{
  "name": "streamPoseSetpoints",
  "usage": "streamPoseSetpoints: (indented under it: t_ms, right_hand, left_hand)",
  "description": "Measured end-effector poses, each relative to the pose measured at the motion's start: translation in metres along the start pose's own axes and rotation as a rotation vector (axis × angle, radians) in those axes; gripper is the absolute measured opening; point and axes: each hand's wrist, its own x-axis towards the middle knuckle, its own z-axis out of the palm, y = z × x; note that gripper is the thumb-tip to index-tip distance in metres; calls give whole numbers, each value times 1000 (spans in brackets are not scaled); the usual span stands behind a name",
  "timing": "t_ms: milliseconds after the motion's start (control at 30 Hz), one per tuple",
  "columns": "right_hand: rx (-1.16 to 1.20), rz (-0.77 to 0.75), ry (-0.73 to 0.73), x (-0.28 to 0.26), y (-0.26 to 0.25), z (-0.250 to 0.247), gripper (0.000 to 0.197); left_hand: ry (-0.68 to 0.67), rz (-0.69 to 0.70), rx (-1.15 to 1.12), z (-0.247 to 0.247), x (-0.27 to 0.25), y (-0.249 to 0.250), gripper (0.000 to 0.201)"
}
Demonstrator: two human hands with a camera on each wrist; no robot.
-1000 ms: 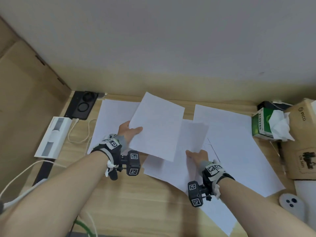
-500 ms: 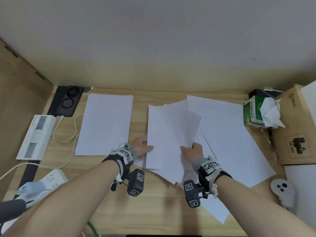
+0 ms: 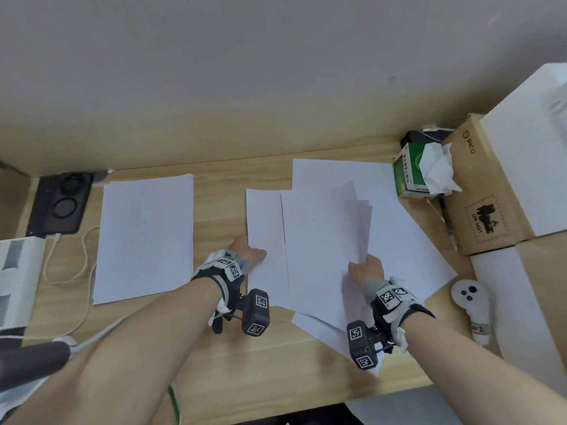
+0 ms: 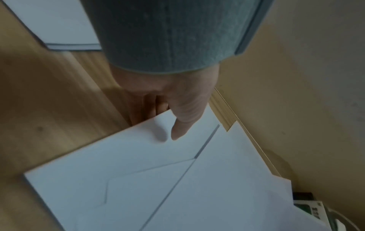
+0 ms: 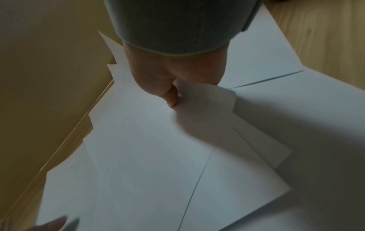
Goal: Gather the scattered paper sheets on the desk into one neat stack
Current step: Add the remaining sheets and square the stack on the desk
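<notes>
White paper sheets lie on the wooden desk (image 3: 221, 210). My left hand (image 3: 250, 251) pinches the left edge of one sheet (image 3: 265, 222), thumb on top (image 4: 181, 125), fingers beneath. My right hand (image 3: 365, 266) grips the right edge of a loose bundle of sheets (image 3: 322, 234), thumb pressed on top (image 5: 170, 95). The two held lots overlap in the middle. More sheets (image 3: 408, 240) lie fanned beneath them on the right. A single sheet (image 3: 144, 237) lies flat apart at the left.
A green tissue box (image 3: 412, 170) and cardboard boxes (image 3: 478, 191) stand at the right. A white controller (image 3: 471, 305) lies near the right edge. A black charger pad (image 3: 61, 204), a white device (image 3: 15, 277) and cables (image 3: 70, 271) sit at the left.
My left hand has brought its sheet rightward and down onto the bundle in my right hand. The view has shifted, and the far-left sheet now lies fully uncovered.
</notes>
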Motion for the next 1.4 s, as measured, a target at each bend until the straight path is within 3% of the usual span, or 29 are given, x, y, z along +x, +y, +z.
streamPoseSetpoints:
  t_ms: [200, 400, 633, 833, 1100, 1400]
  right_hand:
    - [9, -2, -37, 0, -2, 8, 21]
    - [-9, -16, -111, -6, -19, 14, 18]
    - [-68, -34, -106, -14, -55, 41, 28]
    - [-127, -78, -184, -27, -64, 59, 30]
    - [-226, -128, -152, -28, -60, 57, 13]
    - [-204, -95, 16, -24, -67, 46, 34]
  left_hand:
    - [164, 23, -123, -8, -2, -6, 24]
    - [412, 33, -296, -77, -6, -33, 23]
    - [523, 22, -449, -149, -15, -64, 20]
    - [496, 68, -414, -158, -12, -76, 6]
    - [510, 179, -377, -135, -16, -68, 21]
    - [339, 150, -366, -125, 0, -68, 26]
